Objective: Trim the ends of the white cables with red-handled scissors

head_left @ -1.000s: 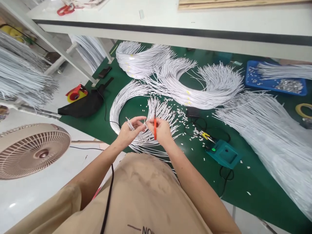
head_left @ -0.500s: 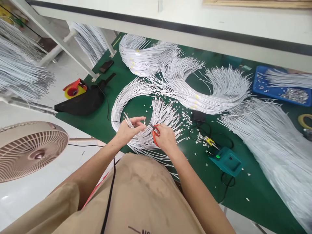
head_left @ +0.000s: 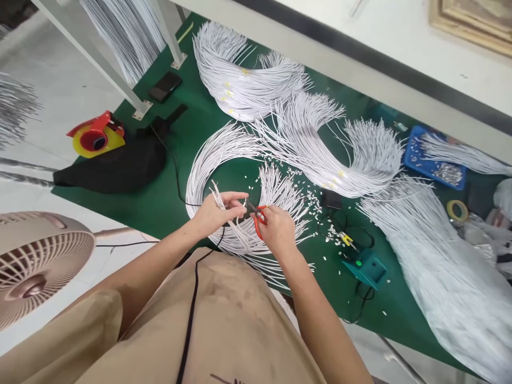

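My left hand (head_left: pixel 216 212) is closed around a few white wires (head_left: pixel 237 229), with short ends sticking up past the palm. Thumb and forefinger point right, and a small white piece shows at their tips. My right hand (head_left: pixel 278 226) grips red-handled pliers (head_left: pixel 260 216), whose dark jaws reach that small piece; whether they touch it I cannot tell. Beneath both hands lies a curved bundle of white wires (head_left: pixel 204 162) with its cut ends fanned out. Many tiny white pieces (head_left: pixel 314 205) are scattered to the right of it on the green table (head_left: pixel 176 160).
More wire bundles (head_left: pixel 256 88) lie behind. At right are a blue tray (head_left: pixel 430 170), a teal device (head_left: pixel 366 269), yellow-handled pliers (head_left: pixel 346 239) and plastic-wrapped wires (head_left: pixel 432 266). A red tape dispenser (head_left: pixel 96 136), black pouch (head_left: pixel 116 168) and fan (head_left: pixel 40 266) are at left.
The view has tilted and shifted. The plier jaws have come closer to the left fingertips, and both hands keep their hold.
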Motion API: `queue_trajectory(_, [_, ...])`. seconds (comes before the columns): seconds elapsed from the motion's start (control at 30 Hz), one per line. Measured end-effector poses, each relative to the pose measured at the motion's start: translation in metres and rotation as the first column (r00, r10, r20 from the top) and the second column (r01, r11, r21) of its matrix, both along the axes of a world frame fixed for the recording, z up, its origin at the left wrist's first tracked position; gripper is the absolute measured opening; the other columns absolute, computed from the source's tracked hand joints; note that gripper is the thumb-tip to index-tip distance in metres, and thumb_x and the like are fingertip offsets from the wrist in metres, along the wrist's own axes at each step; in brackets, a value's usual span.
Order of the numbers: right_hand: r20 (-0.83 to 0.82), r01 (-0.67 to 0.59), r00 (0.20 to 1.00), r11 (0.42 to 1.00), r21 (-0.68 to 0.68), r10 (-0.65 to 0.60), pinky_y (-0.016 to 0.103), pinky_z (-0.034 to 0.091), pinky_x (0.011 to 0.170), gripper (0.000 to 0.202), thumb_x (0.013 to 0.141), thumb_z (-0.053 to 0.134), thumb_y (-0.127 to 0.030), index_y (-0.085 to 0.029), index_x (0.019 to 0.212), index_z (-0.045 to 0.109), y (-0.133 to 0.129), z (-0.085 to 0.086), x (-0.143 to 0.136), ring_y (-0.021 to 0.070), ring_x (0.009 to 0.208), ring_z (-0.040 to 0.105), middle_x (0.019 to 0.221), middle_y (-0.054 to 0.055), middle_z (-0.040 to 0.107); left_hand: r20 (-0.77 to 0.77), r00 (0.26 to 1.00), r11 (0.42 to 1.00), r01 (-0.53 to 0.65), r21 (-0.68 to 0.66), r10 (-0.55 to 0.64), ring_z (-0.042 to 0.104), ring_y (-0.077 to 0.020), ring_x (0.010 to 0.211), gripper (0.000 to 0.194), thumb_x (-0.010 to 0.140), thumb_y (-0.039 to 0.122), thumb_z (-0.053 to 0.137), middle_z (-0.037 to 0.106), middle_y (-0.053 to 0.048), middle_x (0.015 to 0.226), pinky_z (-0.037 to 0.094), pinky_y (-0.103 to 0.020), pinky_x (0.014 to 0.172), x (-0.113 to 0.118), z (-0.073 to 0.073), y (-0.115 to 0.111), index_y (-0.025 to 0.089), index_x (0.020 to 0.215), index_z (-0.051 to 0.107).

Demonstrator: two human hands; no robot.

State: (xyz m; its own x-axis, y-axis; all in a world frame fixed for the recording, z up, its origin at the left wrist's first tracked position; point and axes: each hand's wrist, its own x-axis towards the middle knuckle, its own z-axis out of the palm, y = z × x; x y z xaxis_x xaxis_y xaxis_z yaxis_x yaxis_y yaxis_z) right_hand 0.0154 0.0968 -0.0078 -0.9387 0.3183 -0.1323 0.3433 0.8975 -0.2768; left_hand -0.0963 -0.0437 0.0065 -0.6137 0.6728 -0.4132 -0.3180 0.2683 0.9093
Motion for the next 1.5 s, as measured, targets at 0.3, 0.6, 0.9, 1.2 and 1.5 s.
queue_trajectory(0.3, [0.057,0.120,0.992,0.990,-0.073,-0.116,0.025,0.029,0.057,0.030,0.085,0.046,-0.043,-0.020,0.083,0.066,-0.026,-0.010,-0.015,0.0142,0.065,0.052,0.072,0.003,0.059,0.101,0.994,0.999,0.035,0.039,-0.038,0.055,-0.0132,0.060,0.044,0.064,0.029,0.069,0.065,-0.003,0.068,0.040,-0.025,0.053,-0.027,-0.008,-0.013,0.015,0.106,0.063])
queue_trajectory(0.6, [0.075,0.104,0.992,0.994,-0.028,-0.102,0.025,0.026,0.054,0.035,0.086,0.043,-0.044,-0.019,0.075,0.064,-0.028,-0.012,-0.018,0.0135,0.063,0.051,0.068,0.004,0.057,0.080,0.996,0.999,0.044,0.023,-0.046,0.058,-0.0144,0.063,0.041,0.065,0.026,0.068,0.065,-0.003,0.068,0.042,-0.025,0.056,-0.029,-0.008,-0.014,0.015,0.104,0.063])
queue_trajectory(0.9, [0.084,0.190,0.981,0.943,-0.274,-0.173,0.024,0.032,0.056,0.034,0.083,0.048,-0.046,-0.019,0.076,0.066,-0.012,0.006,-0.018,0.0128,0.065,0.054,0.072,0.003,0.061,0.088,0.996,1.000,-0.010,-0.002,0.010,0.058,-0.0154,0.065,0.045,0.062,0.029,0.071,0.064,-0.002,0.070,0.044,-0.028,0.060,-0.018,-0.003,-0.015,0.017,0.104,0.064])
queue_trajectory(1.2, [0.069,0.063,0.996,0.980,-0.187,-0.051,0.024,0.031,0.056,0.028,0.083,0.047,-0.043,-0.021,0.089,0.064,0.008,0.021,-0.001,0.0141,0.070,0.054,0.079,0.002,0.059,0.064,0.997,0.993,0.053,-0.102,-0.047,0.053,-0.0117,0.059,0.029,0.058,0.036,0.073,0.062,-0.002,0.066,0.040,-0.023,0.053,-0.003,0.006,0.010,0.015,0.077,0.067])
queue_trajectory(1.5, [0.107,-0.017,0.994,0.996,-0.087,0.026,0.026,0.033,0.063,0.033,0.086,0.040,-0.042,-0.018,0.083,0.062,0.009,0.026,0.001,0.0165,0.075,0.056,0.080,0.005,0.060,-0.067,0.997,0.992,0.020,-0.123,-0.028,0.051,-0.0103,0.058,0.027,0.059,0.035,0.072,0.059,0.001,0.065,0.039,-0.022,0.053,0.009,0.010,0.021,0.015,0.074,0.063])
